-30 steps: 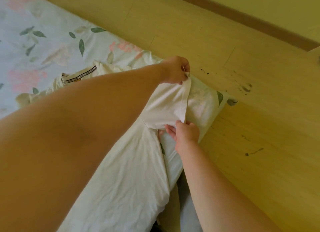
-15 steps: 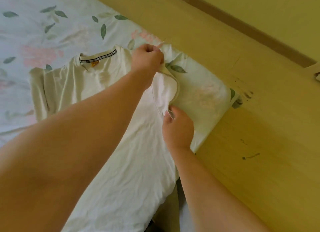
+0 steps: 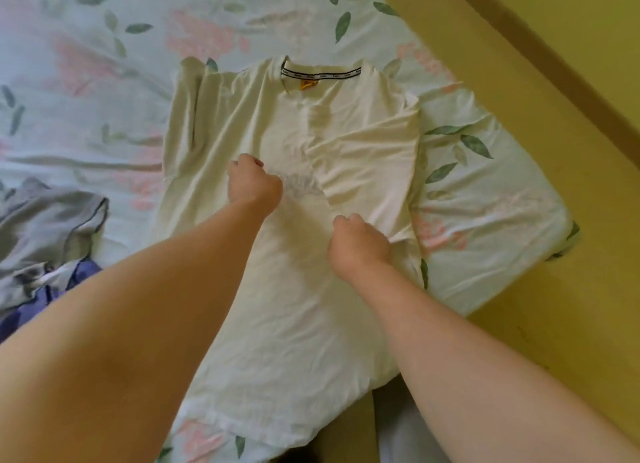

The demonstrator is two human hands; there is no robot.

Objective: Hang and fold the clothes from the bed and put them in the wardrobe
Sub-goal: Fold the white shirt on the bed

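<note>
Fingers [image 3: 247, 163] of left hand [image 3: 254, 182], right hand [image 3: 358, 244] curl on T-shirt [image 3: 294, 307], grip unclear; label [image 3: 320, 76] illegible.

collar tape [image 3: 321, 74] lettering blurred, unreadable

Left arm [image 3: 121, 341]: bare, reaching from the lower left of the frame up towards the centre.
Left hand [image 3: 254, 182]: centre of frame, back up, fingers curled into a fist, no cloth seen in its grasp.
Right arm [image 3: 467, 358]: bare, rising from the lower right.
Right hand [image 3: 358, 244]: lower and right of the left hand, apart from it, fingers curled under, gripping a fold of the white T-shirt [image 3: 294, 289].
</note>
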